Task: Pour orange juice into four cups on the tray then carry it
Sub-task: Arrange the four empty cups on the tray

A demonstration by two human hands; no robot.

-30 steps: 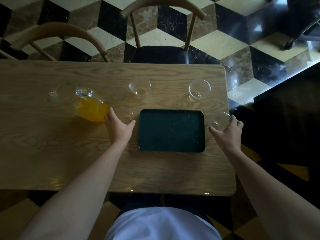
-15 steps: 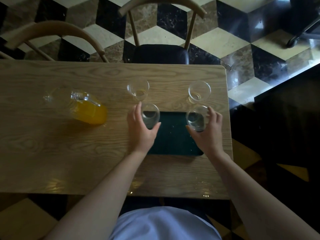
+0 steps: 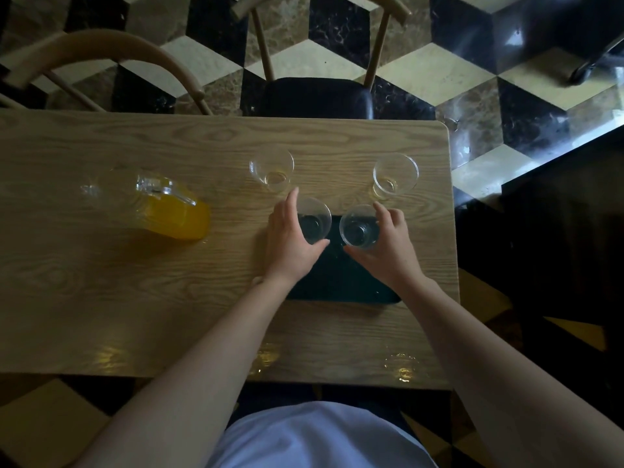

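A dark green tray (image 3: 341, 282) lies on the wooden table (image 3: 135, 282) in front of me. My left hand (image 3: 290, 244) grips an empty clear cup (image 3: 314, 224) over the tray's far left part. My right hand (image 3: 388, 246) grips a second empty clear cup (image 3: 358, 228) just to the right of it, over the tray's far part. Two more empty clear cups (image 3: 271, 169) (image 3: 395, 175) stand on the table beyond the tray. A glass jug of orange juice (image 3: 169, 207) stands at the left. Whether the held cups touch the tray I cannot tell.
Two wooden chairs stand across the table, one with a black seat (image 3: 317, 96) and one at the far left (image 3: 101, 55). The table's right edge (image 3: 454, 231) runs close to the tray. The floor is patterned tile.
Both hands took a cup from beside the tray and carried it in over the tray. In the last half second the two cups came closer together.
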